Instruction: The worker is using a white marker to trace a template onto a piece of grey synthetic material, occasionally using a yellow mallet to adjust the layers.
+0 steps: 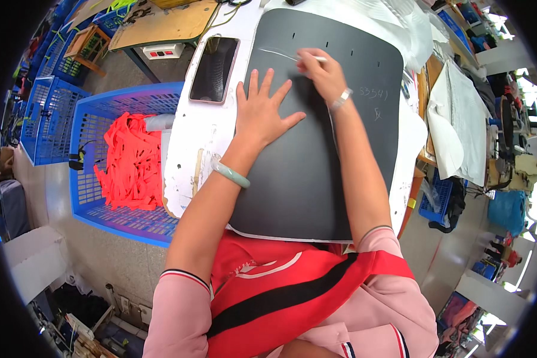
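Our left hand (262, 113) lies flat with its fingers spread wide on a big dark grey sheet (316, 155). It holds nothing; it just presses the sheet down. Our right hand (321, 73) sits just beside it, a little farther from us, and its grip is pinched shut on a thin white marking pencil (320, 58). The pencil tip touches the sheet, and a pale curved line (277, 54) runs off to the left of that grip.

The sheet lies under both hands and covers most of the table (182, 155). We think it is thin, light and bendy, like leather or rubber. It looks smooth, so it may slide if we do not press on it. It will not break, but it could crease. We would lift it by an edge with both hands, or press on its middle to keep it still.

The table is white and chipped at its near edge. A phone (214, 68) lies to the left of our flat hand. Farther left, down on the floor, a blue crate (101, 197) holds orange strips (131, 161). More blue crates (45, 119) stand beyond it. To the right of the pencil grip lie white cloth pieces (459, 119). The room is crowded.
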The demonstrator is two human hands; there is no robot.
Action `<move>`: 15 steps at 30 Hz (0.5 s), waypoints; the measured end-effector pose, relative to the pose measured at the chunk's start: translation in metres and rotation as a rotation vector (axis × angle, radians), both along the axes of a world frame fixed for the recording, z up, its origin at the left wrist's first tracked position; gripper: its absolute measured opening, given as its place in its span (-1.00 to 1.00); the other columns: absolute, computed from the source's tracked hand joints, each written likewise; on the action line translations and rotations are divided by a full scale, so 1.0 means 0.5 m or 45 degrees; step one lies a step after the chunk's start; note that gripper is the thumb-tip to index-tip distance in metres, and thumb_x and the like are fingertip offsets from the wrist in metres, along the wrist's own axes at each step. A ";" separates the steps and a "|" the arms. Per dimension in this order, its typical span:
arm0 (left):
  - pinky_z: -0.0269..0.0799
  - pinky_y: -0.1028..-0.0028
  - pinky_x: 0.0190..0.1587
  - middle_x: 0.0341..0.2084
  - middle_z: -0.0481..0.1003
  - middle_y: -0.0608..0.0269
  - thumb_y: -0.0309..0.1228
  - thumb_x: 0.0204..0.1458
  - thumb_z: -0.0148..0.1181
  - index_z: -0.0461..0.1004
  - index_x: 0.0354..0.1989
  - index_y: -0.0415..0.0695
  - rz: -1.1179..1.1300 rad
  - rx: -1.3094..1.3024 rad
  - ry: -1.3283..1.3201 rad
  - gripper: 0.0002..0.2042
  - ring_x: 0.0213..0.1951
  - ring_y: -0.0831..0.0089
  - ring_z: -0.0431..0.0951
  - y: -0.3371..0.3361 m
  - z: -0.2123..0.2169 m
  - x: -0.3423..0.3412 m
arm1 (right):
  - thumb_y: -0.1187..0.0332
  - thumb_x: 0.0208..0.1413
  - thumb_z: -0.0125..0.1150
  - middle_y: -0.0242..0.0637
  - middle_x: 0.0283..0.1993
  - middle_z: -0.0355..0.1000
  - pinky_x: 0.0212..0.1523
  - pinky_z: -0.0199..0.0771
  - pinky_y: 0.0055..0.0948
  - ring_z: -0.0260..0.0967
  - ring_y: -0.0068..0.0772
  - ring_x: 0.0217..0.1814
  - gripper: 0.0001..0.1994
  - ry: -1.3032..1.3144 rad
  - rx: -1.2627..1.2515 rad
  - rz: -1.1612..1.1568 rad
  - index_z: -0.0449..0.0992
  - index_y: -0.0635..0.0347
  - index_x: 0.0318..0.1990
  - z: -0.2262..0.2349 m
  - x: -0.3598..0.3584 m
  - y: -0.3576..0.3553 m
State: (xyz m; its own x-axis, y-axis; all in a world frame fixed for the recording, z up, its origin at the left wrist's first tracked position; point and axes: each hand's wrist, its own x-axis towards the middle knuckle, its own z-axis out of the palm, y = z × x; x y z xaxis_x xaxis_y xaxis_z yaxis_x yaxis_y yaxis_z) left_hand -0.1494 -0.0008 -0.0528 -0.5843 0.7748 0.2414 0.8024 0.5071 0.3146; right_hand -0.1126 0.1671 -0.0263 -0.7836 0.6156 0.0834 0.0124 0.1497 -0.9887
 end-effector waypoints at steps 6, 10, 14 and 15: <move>-0.19 -0.10 0.29 0.28 0.16 0.07 0.19 -0.13 0.17 0.41 0.14 0.11 0.014 0.126 0.005 -0.34 0.34 0.00 -0.01 -0.001 -0.002 0.000 | 0.17 0.13 0.05 -0.33 -0.43 0.56 -0.28 0.43 -0.46 0.49 -0.45 -0.36 -0.72 -0.112 0.270 -0.060 0.60 0.14 -0.24 -0.044 -0.143 -0.041; -0.19 -0.11 0.29 0.28 0.16 0.07 0.15 -0.13 0.19 0.44 0.11 0.08 0.022 0.112 0.003 -0.37 0.34 0.00 0.01 -0.006 -0.002 0.000 | 0.16 0.14 -0.02 -0.34 -0.42 0.57 -0.26 0.44 -0.38 0.52 -0.32 -0.34 -0.70 -0.256 0.410 -0.087 0.60 0.10 -0.25 -0.033 -0.148 -0.055; -0.18 -0.10 0.29 0.28 0.16 0.08 0.15 -0.14 0.20 0.43 0.12 0.09 0.017 0.105 0.006 -0.36 0.34 0.01 0.01 -0.003 0.003 0.005 | 0.15 0.15 -0.02 -0.29 -0.40 0.57 -0.22 0.44 -0.31 0.52 -0.22 -0.30 -0.70 -0.241 0.445 -0.068 0.60 0.08 -0.25 -0.034 -0.140 -0.049; -0.18 -0.10 0.29 0.28 0.16 0.08 0.15 -0.14 0.20 0.43 0.12 0.09 0.003 0.108 0.001 -0.36 0.34 0.01 0.01 -0.002 0.002 0.006 | 0.15 0.15 -0.02 -0.29 -0.40 0.57 -0.22 0.44 -0.31 0.52 -0.22 -0.30 -0.70 -0.248 0.447 -0.081 0.60 0.08 -0.25 -0.035 -0.132 -0.044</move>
State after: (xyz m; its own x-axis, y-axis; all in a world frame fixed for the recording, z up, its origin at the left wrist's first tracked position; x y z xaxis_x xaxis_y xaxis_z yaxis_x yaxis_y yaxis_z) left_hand -0.1462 -0.0018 -0.0515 -0.5860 0.7501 0.3066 0.8014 0.4804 0.3563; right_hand -0.1788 0.1452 -0.0438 -0.7668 0.6239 0.1510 0.2147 0.4709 -0.8557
